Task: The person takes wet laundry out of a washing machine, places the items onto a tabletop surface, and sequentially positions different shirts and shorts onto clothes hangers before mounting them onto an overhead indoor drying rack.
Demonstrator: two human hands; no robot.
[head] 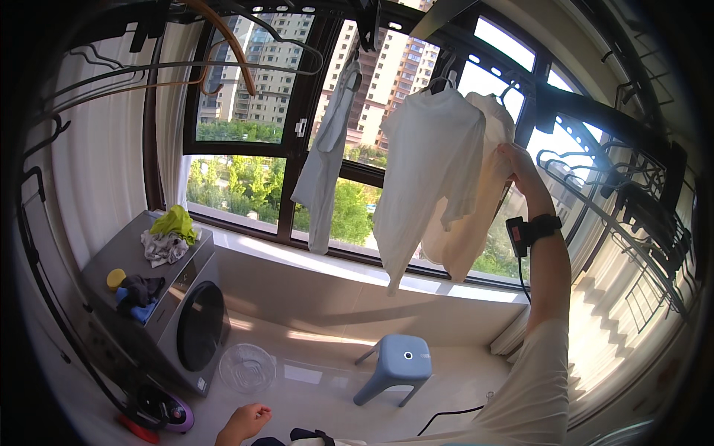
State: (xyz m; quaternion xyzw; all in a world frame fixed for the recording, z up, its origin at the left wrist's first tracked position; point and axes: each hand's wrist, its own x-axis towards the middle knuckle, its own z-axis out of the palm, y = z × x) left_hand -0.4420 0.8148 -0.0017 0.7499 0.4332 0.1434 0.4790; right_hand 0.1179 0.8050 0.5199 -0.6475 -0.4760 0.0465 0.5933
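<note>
My right hand is raised at the window, its fingers closed on the upper edge of a cream shirt on a hanger. Partly covering that garment is a white long-sleeved shirt, which hangs from a pale hanger. Further left, a light sleeveless garment is seen nearly edge-on. Low in the picture, my left hand is by my body with its fingers loosely curled and nothing visible in them. A black device is strapped to my right wrist.
A grey front-loading washing machine bears crumpled cloths. On the floor stand a clear plastic basin, a blue stool and a purple-and-black appliance. Bare hangers hang upper left; more hangers and a wire rack are at right.
</note>
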